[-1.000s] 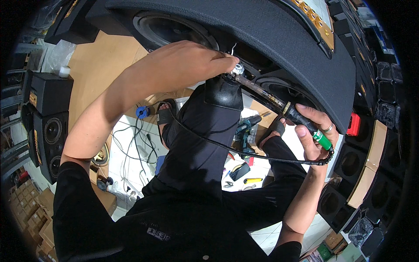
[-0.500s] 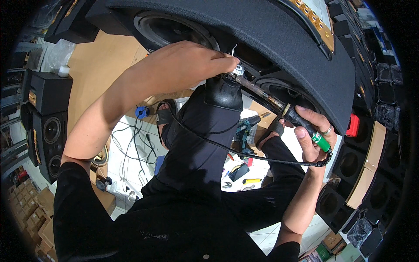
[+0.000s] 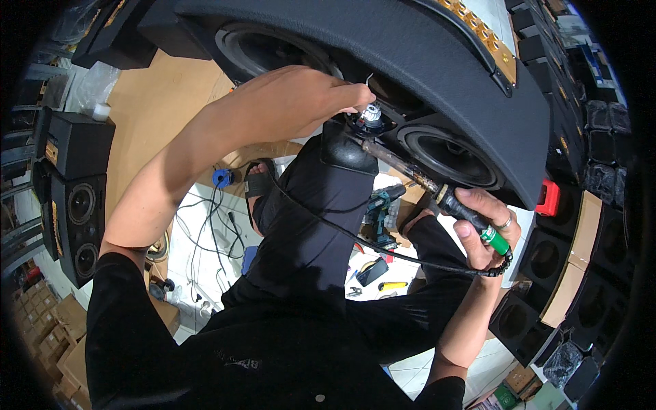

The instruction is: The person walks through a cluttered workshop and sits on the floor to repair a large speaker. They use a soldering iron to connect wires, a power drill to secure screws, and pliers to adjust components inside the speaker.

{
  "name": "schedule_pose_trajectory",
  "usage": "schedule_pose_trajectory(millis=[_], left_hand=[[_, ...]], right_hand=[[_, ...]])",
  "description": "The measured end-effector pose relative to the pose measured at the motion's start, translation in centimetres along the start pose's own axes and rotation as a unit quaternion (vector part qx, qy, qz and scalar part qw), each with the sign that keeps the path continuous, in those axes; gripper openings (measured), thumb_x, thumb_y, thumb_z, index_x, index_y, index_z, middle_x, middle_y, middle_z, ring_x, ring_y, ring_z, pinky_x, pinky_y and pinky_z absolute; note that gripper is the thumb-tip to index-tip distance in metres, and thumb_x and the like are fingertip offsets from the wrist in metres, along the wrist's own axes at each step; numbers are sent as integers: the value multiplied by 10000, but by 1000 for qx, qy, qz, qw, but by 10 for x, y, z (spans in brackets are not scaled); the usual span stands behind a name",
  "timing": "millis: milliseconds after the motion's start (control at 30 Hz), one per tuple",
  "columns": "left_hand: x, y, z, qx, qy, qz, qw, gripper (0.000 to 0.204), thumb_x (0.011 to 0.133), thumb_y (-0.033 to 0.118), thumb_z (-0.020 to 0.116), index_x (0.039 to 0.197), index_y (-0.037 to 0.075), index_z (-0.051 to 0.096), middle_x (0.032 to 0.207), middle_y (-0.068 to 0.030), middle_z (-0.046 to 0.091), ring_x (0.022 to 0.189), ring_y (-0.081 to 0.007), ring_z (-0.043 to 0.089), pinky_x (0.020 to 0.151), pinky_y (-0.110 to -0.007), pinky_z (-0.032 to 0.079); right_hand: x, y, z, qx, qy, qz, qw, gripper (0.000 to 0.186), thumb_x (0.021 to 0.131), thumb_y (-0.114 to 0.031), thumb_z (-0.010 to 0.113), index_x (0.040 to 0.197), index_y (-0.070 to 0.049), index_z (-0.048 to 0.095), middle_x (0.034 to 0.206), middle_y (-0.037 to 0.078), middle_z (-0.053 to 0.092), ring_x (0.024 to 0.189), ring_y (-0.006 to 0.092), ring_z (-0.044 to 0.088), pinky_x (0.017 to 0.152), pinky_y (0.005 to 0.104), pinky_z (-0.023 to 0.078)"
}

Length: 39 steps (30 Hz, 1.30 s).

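A standing speaker [image 3: 80, 212], one of several at left, shows two round cones, and one blue spool [image 3: 220, 178] sits on the floor. The left hand [image 3: 307, 99], its fingers pinched together on one thin pale wire [image 3: 370, 80], works at the front of a large black cabinet [image 3: 437, 75] fitted with two big cones. One white-and-silver part [image 3: 370, 116] sits just beside those fingertips. One teal power tool [image 3: 376, 215] and one yellow-handled tool [image 3: 393, 285] lie below, near the feet. The right hand [image 3: 477, 247] is wrapped around one soldering iron [image 3: 449, 202], whose metal shaft slants up and left into the space between the two hands, the tip just below the part and apart from it; one red case [image 3: 548, 198] is farther right. Half a second earlier, the tip met the part; now it has dropped away, the right hand sits lower, and more of the right-hand cone [image 3: 451, 157] shows. The left hand holds nearly the same place.
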<state>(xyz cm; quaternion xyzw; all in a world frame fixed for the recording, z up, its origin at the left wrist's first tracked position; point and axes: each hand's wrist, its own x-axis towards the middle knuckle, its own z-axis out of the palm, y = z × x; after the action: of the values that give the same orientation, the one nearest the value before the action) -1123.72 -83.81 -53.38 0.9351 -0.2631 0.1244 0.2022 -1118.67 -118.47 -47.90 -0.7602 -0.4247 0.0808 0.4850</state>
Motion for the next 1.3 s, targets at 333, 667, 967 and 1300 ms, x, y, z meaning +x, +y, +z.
schedule_pose_trajectory(millis=[333, 667, 967, 1300], left_hand=[[7, 8, -12, -54, -24, -51, 997, 219, 996, 115, 529, 1214, 115, 541, 917, -161, 701, 823, -360, 690, 685, -453, 531], [8, 11, -19, -34, -47, -71, 996, 171, 1033, 164, 488, 1130, 48, 568, 1013, -153, 717, 924, -345, 693, 763, -449, 550], [8, 27, -29, -123, 42, -13, 991, 176, 866, -78, 589, 1038, -38, 597, 1281, -178, 644, 1044, -352, 684, 884, -393, 579], [-94, 73, 1, -586, 318, -452, 593, 149, 973, 193, 660, 1002, 64, 593, 734, 44, 506, 634, -53, 449, 591, -195, 391]], right_hand=[[-20, -18, -5, -19, 15, -3, 1000, 320, 816, -230, 784, 1015, 10, 710, 873, 176, 720, 759, 267, 700, 751, 369, 548], [-99, -61, -15, 35, 205, -41, 977, 439, 851, -355, 782, 1090, -16, 638, 759, 159, 651, 670, 241, 622, 599, 334, 489], [-139, -77, -12, 193, 404, -85, 890, 505, 957, -465, 635, 1367, -209, 490, 1106, 204, 588, 946, 273, 604, 726, 332, 546], [-137, -85, 2, 253, 457, -148, 839, 404, 1037, -342, 508, 1379, -129, 480, 1014, 183, 573, 918, 208, 567, 795, 296, 481]])
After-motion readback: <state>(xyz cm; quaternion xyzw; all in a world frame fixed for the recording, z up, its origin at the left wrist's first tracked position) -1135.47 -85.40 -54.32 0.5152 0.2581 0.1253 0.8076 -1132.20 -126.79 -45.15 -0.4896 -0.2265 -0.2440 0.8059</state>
